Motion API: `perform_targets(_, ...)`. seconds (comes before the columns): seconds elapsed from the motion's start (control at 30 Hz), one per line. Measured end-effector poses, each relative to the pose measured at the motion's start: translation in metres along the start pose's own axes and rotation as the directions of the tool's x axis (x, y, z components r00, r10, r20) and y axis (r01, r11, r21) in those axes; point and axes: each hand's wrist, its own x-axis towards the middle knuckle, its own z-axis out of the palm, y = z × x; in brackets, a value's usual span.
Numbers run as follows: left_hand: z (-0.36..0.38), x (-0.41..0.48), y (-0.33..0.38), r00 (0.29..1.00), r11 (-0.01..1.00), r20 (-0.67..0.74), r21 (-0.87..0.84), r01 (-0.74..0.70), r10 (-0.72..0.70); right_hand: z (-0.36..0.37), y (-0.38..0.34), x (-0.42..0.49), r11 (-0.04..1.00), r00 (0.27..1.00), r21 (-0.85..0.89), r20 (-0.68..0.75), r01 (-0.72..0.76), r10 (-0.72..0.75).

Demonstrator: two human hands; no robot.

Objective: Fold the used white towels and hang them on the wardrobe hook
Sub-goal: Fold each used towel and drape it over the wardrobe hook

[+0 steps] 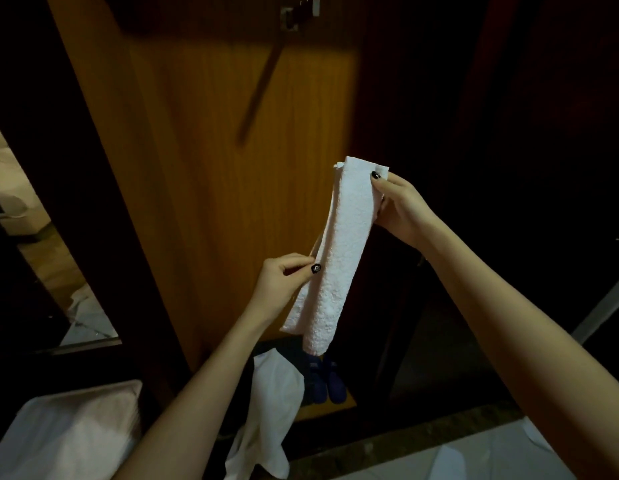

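Both hands, left (284, 278) and right (401, 206), pinch the folded towel (339, 251); a loose grip could unfold it before the hook (290, 18).

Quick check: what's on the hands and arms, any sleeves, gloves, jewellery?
Left hand and right hand are bare: no gloves, rings or watch seen. Thumbnails wear dark polish, the left with a pale mark. No sleeves in view.

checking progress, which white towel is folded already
The held towel, pinched by the left hand and right hand, is folded into a narrow strip; the lower towel hangs loose, unfolded.
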Motion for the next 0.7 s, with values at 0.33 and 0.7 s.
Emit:
perform_targets(0.33,0.001,-0.009,-0.001,0.992,0.984,-0.099,0.166,-0.063,0.08,0.009,-0.008,-0.002,0.999,0.999,-0.01,0.027,0.043,-0.043)
perform_targets(0.7,0.022,-0.014,-0.031,0.992,0.958,-0.128,0.287,0.02,0.018,0.023,0.003,0.011,0.997,0.99,0.028,-0.12,0.072,-0.068)
